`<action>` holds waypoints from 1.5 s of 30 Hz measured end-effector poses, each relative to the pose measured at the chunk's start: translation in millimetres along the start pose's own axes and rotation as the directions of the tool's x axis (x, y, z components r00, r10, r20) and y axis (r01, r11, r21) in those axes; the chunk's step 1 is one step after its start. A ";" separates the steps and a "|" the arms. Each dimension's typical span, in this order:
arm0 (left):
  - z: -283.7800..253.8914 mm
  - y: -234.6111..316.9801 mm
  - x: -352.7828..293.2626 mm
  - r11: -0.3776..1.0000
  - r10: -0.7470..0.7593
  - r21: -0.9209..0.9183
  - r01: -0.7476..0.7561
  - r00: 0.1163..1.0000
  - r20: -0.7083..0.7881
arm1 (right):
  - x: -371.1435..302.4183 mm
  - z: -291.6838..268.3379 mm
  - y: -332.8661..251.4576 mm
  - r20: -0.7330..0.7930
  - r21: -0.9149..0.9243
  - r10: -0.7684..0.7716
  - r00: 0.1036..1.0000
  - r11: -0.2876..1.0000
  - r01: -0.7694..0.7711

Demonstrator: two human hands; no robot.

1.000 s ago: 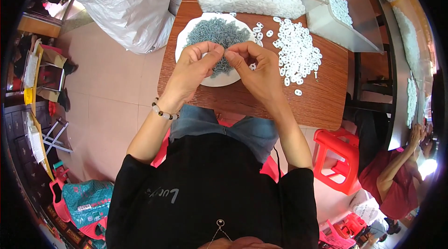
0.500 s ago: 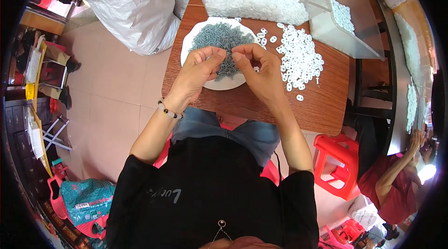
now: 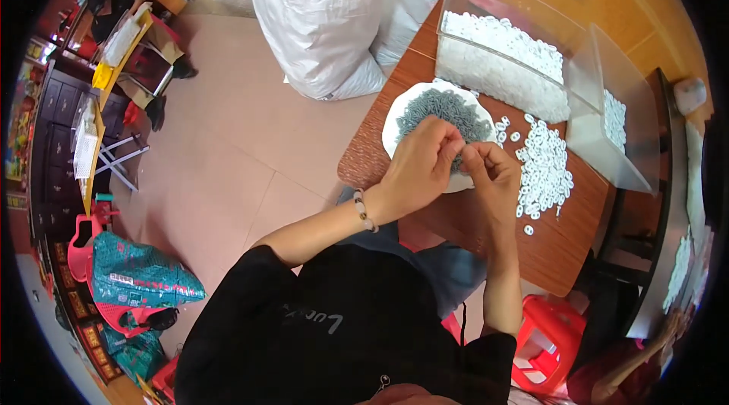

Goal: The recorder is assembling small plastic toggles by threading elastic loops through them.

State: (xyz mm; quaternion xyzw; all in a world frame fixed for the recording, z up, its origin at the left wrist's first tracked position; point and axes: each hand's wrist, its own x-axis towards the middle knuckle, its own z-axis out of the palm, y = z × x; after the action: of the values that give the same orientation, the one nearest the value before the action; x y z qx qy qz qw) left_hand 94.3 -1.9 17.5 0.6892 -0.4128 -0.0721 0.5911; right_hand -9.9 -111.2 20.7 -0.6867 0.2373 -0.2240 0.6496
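Over the near part of a white plate point(image 3: 392, 126), both my hands are held close together with the fingertips pinched. My left hand point(image 3: 424, 163), with a beaded bracelet at the wrist, has thumb and index finger pressed together. My right hand point(image 3: 493, 179) pinches in the same way just beside it. Whatever sits between the fingertips is too small to make out. Heaped on the plate are many small grey screw-like pieces point(image 3: 440, 110). To the right of my right hand lies a spread of small white oval pieces with two holes point(image 3: 545, 170).
Clear bins hold more white pieces: one point(image 3: 501, 75) at the table's back, another point(image 3: 607, 135) to its right. A white sack point(image 3: 319, 25) stands beyond the wooden table point(image 3: 566, 253). A red stool point(image 3: 548, 344) is at lower right, near another person's arm point(image 3: 642, 363).
The view has turned, so the table, plate and bins appear farther right and lower. My hands stay pinched together over the plate, the left now showing more of its back.
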 end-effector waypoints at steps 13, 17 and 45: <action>-1.3 -5.9 -2.6 0.923 0.359 0.162 -0.350 0.933 -0.028 | -7.9 -2.8 -10.6 0.064 0.169 0.043 0.997 0.984 -0.054; -3.4 -9.0 -3.7 0.886 0.437 0.179 -0.428 0.899 -0.012 | -12.1 -4.1 -13.5 0.041 0.142 0.090 0.995 0.985 -0.095; -1.9 -8.0 -1.6 0.983 0.166 0.072 -0.168 0.986 0.028 | 2.8 -10.0 -2.7 0.071 0.002 -0.097 0.993 0.995 0.098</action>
State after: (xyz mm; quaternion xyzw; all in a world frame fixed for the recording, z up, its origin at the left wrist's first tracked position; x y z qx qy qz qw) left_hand 98.3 0.2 10.4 0.6728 -0.4781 -0.0146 0.5644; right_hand -13.8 -120.7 23.9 -0.7055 0.1803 -0.2305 0.6454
